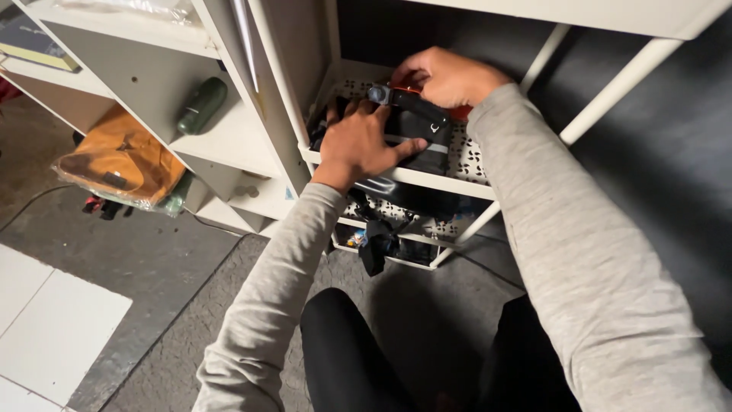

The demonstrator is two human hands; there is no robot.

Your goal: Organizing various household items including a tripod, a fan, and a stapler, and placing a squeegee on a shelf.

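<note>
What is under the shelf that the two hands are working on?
Below the white shelf is a lower tray with dark straps and small items. The black bag and left hand cover the rest.

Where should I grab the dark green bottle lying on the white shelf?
Grip the dark green bottle around its middle, probably coming from the open front of the white shelf. It lies on its side, its long rounded body exposed, with shelf boards above and behind it.

Black bag (415,141) with a grey stripe; white shelf (427,180) with a cut-out pattern; dark green bottle (202,105); orange-brown bag (122,162); grey sleeves (587,252).
</note>
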